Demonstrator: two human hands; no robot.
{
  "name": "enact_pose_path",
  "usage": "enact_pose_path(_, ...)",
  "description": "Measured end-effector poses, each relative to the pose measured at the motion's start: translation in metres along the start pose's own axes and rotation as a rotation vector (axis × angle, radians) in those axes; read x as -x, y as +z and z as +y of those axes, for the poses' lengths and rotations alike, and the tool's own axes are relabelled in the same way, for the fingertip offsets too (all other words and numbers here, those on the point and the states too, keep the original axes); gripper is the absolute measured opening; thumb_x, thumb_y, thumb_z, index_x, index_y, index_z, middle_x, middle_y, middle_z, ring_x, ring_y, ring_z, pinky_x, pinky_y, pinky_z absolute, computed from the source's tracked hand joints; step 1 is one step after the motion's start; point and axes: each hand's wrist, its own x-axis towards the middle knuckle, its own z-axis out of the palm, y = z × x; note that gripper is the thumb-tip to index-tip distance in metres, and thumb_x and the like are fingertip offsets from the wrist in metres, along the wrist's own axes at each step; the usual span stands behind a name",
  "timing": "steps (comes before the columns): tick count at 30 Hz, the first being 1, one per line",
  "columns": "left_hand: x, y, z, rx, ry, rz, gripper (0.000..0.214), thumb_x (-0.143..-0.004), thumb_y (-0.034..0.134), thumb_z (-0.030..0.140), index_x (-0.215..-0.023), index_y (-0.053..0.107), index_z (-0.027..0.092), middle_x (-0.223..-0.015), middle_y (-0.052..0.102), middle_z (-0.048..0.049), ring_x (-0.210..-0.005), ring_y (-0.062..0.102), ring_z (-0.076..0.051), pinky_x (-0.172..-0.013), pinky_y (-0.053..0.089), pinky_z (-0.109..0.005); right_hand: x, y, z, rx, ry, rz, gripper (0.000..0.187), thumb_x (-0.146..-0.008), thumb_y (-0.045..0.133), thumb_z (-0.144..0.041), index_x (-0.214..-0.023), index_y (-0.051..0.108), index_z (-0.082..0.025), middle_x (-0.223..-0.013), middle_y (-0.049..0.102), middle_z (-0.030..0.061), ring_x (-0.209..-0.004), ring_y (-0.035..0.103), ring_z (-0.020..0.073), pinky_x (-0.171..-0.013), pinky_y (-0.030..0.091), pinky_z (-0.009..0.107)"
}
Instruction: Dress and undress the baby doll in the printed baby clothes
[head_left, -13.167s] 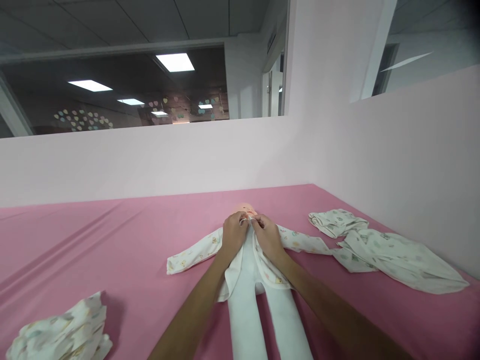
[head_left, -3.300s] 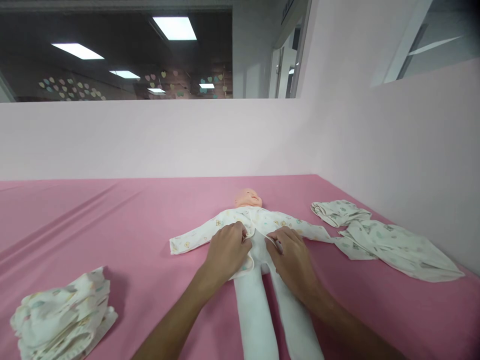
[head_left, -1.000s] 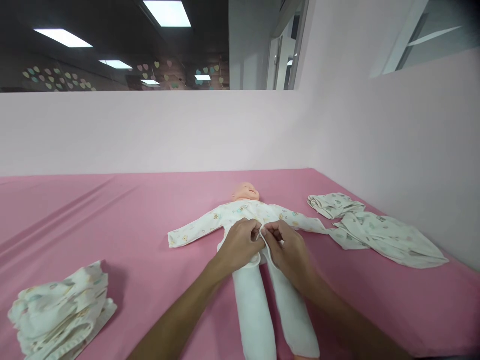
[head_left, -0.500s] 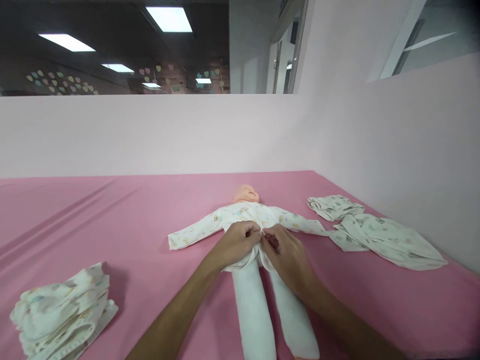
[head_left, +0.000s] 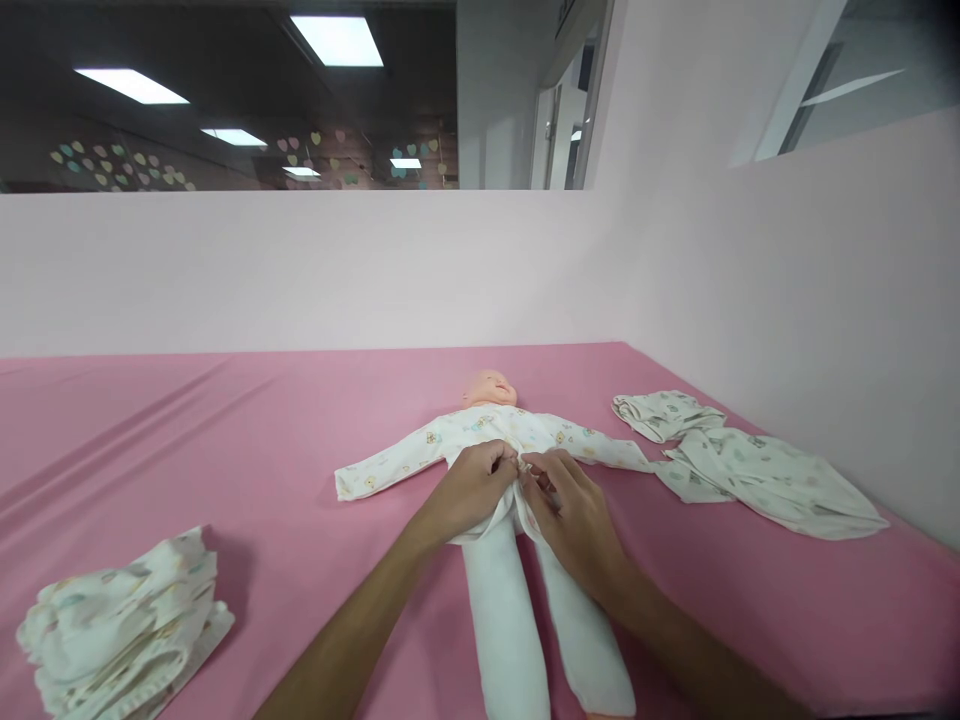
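Observation:
A baby doll (head_left: pixel 491 388) lies on its back, head away from me. It wears a white patterned baby shirt (head_left: pixel 405 458) with both sleeves stretched out, and white trousers (head_left: pixel 506 620) on its legs. At the middle of the shirt front my left hand (head_left: pixel 480 485) pinches the cloth between thumb and fingers. Close beside it, my right hand (head_left: pixel 574 510) is bent over the same spot, thumb and curled fingers on the shirt cloth. What lies right between the fingertips is too small to make out.
A folded patterned baby garment (head_left: pixel 131 625) sits at the front left of the pink-covered surface (head_left: pixel 285 430). More patterned clothes (head_left: pixel 780 480) lie loosely at the right by the white wall (head_left: pixel 300 270). A window (head_left: pixel 225 95) is above the wall.
My right fingertips have drawn slightly apart from the left ones, and the index finger has lifted a little. My left hand keeps its pinch on the shirt. The view has shifted very slightly.

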Motion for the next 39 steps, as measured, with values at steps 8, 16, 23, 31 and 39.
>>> enact_pose_path(8, -0.001, -0.001, -0.001, 0.081, -0.075, -0.008, 0.021, -0.087, 0.042, 0.035, -0.075, 0.048, 0.019, -0.075, 0.048, 0.0043, -0.068, 0.042, -0.01, -0.062, 0.035, -0.022, 0.0, 0.003, 0.007, 0.048, -0.057, 0.026, 0.013, -0.094, 0.046, -0.028, -0.092, 0.057, -0.022, -0.08, 0.059, 0.0026, -0.069, 0.053, 0.0153, -0.061, 0.042, 0.028)
enact_pose_path(16, -0.002, -0.004, -0.002, 0.153, -0.112, -0.018, 0.023, -0.082, 0.045, 0.034, -0.066, 0.04, 0.018, -0.066, 0.04, 0.0053, -0.06, 0.033, -0.009, -0.054, 0.028, -0.021, 0.0, 0.001, -0.002, -0.079, 0.032, -0.054, 0.008, -0.092, 0.046, -0.027, -0.086, 0.05, -0.022, -0.073, 0.056, -0.0008, -0.068, 0.052, 0.0154, -0.062, 0.041, 0.028)
enact_pose_path(23, -0.001, 0.004, 0.001, -0.146, -0.082, 0.118, 0.026, -0.081, 0.042, 0.028, -0.06, 0.028, 0.019, -0.06, 0.034, 0.005, -0.057, 0.03, -0.01, -0.052, 0.023, -0.024, 0.001, 0.003, 0.0, -0.064, 0.074, -0.079, 0.012, -0.089, 0.047, -0.027, -0.078, 0.049, -0.022, -0.072, 0.056, -0.0003, -0.067, 0.051, 0.0157, -0.061, 0.041, 0.028)
enact_pose_path(31, 0.001, 0.007, -0.009, -0.591, -0.064, 0.251, 0.026, -0.081, 0.043, 0.026, -0.058, 0.035, 0.018, -0.058, 0.048, 0.0027, -0.056, 0.039, -0.012, -0.052, 0.02, -0.028, 0.002, 0.004, 0.005, -0.041, 0.01, -0.052, 0.014, -0.09, 0.045, -0.026, -0.078, 0.05, -0.022, -0.075, 0.058, 0.0011, -0.071, 0.053, 0.0164, -0.063, 0.044, 0.029)
enact_pose_path(39, 0.018, -0.004, -0.002, -0.582, -0.086, 0.233, 0.027, -0.09, 0.04, 0.035, -0.068, 0.043, 0.02, -0.071, 0.057, 0.0022, -0.064, 0.05, -0.014, -0.057, 0.032, -0.028, 0.019, -0.014, -0.006, 0.072, -0.097, -0.192, 0.044, -0.079, 0.063, -0.029, -0.12, 0.048, -0.029, -0.116, 0.059, 0.0067, -0.103, 0.057, 0.0281, -0.084, 0.05, 0.044)
